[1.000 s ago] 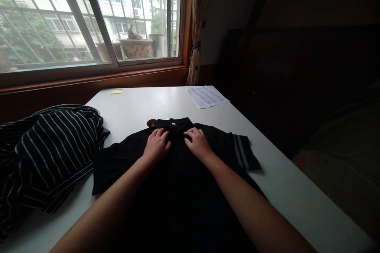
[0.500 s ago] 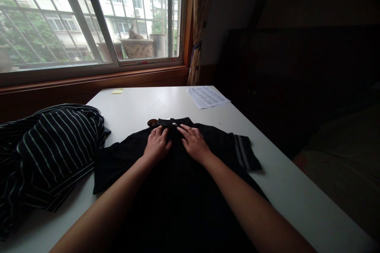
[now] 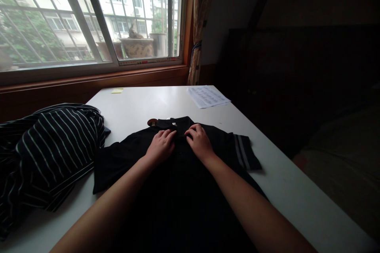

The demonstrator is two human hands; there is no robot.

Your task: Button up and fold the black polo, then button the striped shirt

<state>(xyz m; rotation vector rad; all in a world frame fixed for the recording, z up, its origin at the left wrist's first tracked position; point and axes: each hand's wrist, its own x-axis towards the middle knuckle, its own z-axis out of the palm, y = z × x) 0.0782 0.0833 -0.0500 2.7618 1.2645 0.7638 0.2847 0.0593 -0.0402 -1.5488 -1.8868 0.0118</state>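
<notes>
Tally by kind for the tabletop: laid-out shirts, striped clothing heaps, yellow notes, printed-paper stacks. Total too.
Black shirt, laid out: 1
Striped clothing heap: 1
Yellow note: 1
Printed-paper stack: 1 (sheet count unclear)
Total: 4

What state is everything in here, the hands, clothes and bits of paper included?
Black shirt: spread out, unfolded
Left hand: on the shirt near its collar, grip unclear
Right hand: on the shirt near its collar, grip unclear
Striped cloth: bunched in a heap
Printed papers: lying flat
Yellow note: lying flat
Curtain: gathered and tied
</notes>
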